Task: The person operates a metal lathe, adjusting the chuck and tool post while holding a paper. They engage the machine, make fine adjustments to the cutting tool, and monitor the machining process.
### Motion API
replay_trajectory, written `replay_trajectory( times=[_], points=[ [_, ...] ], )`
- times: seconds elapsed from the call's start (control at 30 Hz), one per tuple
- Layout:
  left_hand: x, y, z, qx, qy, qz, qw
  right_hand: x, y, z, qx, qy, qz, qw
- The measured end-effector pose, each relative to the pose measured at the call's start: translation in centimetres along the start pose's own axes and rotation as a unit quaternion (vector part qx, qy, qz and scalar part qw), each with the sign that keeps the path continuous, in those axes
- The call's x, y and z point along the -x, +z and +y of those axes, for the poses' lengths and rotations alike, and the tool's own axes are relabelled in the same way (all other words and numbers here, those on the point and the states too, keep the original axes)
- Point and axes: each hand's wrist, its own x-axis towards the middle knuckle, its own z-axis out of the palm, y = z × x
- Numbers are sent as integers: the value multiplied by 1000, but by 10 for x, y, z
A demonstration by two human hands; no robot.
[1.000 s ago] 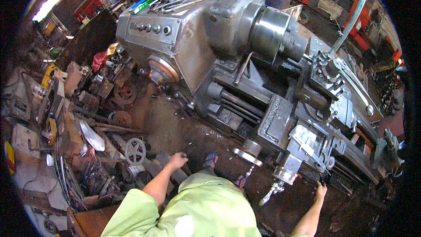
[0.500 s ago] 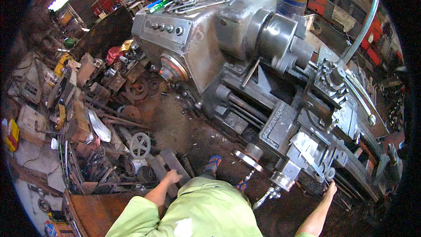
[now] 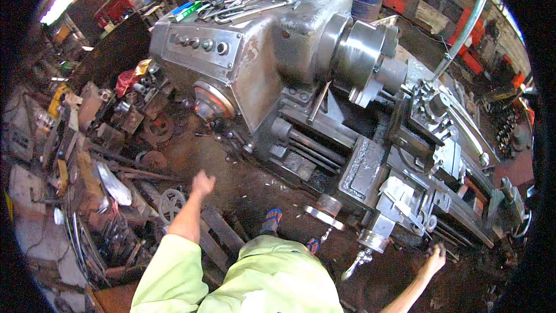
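Note:
A large grey metal lathe (image 3: 260, 81) fills the middle and right of the head view. Its shiny chuck (image 3: 359, 52) grips a round grey workpiece (image 3: 391, 75). Below lies the carriage, with a handwheel (image 3: 324, 217) and a ball-ended crank handle (image 3: 356, 265) toward me. My right hand (image 3: 434, 257) hovers just below the carriage's lower right levers, fingers loosely bent and apart, with nothing visible in them. My left hand (image 3: 203, 184) is held out over the floor left of the lathe, curled closed, apparently around nothing. The headstock knob (image 3: 213, 102) is beyond it.
Hand tools (image 3: 249, 8) lie on top of the headstock. Scrap metal and machine parts (image 3: 104, 139) crowd the left side, with a spoked wheel (image 3: 171, 204) near my left arm. A blue drum (image 3: 364, 1) stands behind the chuck. My sandalled foot (image 3: 272, 220) is on the dark floor.
My left hand has swung forward and up from beside my body toward the headstock. My right hand has drawn slightly away from the carriage lever. The chuck jaws appear at a different angle.

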Motion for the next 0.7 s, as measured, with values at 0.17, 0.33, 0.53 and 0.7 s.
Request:
replay_trajectory(
  times=[0.17, 0.33, 0.53, 0.7],
  points=[
    [-133, -31, 37, 92, 49, 89, 991, 165, 58, -223, -5, -269, -128, 955],
    [-217, 0, 37, 226, 273, 142, 924, 311, 160, -347, -178, -463, -637, 590],
    [-233, 35, 14, 236, 133, 145, 952, 409, 241, -374, -331, -409, -636, 565],
    [-246, 31, 13, 220, 149, 151, 952, 437, 261, -369, -347, -371, -620, 598]
  ],
)
